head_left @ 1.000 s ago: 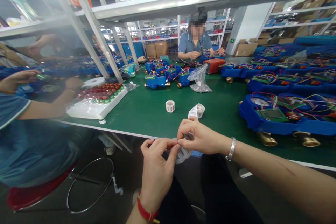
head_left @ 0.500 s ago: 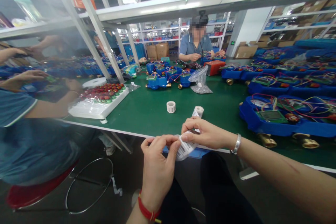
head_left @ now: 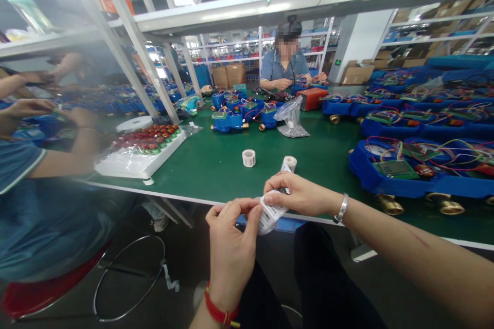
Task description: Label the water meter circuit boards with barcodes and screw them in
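Observation:
A strip of white printed labels hangs curled at the table's front edge, between my two hands. My left hand is closed, its thumb and forefinger pinched at the strip's left side. From the right, my right hand grips the strip between thumb and bent fingers. Behind that hand, a label roll stands on the green table, and the strip appears to run from it. A second, smaller roll of labels stands apart to the left, touched by neither hand.
Blue meter housings with wires and brass fittings line the right side. More housings and a clear plastic bag are farther back. A white foam tray bears red-and-green parts. A co-worker sits opposite; another person is at left.
The whole view has shifted slightly, so things appear a little farther left. Both hands keep their hold on the label strip, with almost no movement.

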A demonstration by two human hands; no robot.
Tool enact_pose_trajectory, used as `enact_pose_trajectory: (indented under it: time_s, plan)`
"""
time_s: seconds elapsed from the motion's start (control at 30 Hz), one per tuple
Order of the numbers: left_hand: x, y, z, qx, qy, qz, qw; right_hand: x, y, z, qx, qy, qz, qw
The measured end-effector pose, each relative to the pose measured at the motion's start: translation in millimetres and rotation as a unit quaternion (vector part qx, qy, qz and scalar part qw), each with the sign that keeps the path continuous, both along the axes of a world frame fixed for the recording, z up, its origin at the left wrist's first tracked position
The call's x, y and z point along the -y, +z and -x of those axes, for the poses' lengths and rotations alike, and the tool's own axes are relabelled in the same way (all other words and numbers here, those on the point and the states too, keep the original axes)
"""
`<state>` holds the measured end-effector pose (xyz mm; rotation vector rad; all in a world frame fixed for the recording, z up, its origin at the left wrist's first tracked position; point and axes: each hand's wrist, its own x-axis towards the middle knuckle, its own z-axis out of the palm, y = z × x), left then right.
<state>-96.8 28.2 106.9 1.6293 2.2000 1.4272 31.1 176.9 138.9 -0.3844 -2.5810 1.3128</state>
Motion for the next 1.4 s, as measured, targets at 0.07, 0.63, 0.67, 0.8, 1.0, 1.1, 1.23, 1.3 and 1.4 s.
enact_pose_trajectory:
  time_s: [0.07,0.63,0.67,0.8,1.0,1.1,1.23,1.3,1.4]
  plan:
    - [-0.3,-0.5,1.6,-0.003,0.005,-0.006,1.000,-2.7,-0.3,-0.9,0.001,-0.007,0.038,0.999]
    - [-99.8,-26.5,69.2,-0.192,0.075,0.014,0.978,-9.9,-35.6,-33.5,-0.070,-0.239,-0.004,0.968]
    - [-110.1,-30.8,73.3,-0.205,0.064,0.021,0.977,-1.3,-40.9,-42.1,-0.076,-0.277,-0.001,0.958]
    - [-130.9,-45.4,82.0,-0.241,0.012,0.047,0.969,46.1,-67.6,-79.2,-0.041,-0.348,0.037,0.936]
    - [-144.1,-47.0,91.9,-0.225,-0.021,0.058,0.972,102.3,-118.9,-103.4,0.017,-0.389,0.131,0.912]
    - [-143.6,-35.6,93.7,-0.188,-0.010,0.040,0.981,113.5,-140.5,-100.8,0.008,-0.389,0.163,0.907]
    - [-101.7,-30.7,72.1,-0.096,0.054,-0.024,0.994,110.9,-167.6,-90.3,-0.063,-0.447,0.240,0.860]
    - [-68.3,-44.0,45.0,-0.026,0.083,-0.046,0.995,101.9,-175.5,-80.0,-0.114,-0.482,0.290,0.818]
    - [-27.7,-79.1,-5.0,0.090,0.035,-0.007,0.995,85.6,-173.6,-60.6,-0.170,-0.456,0.360,0.796]
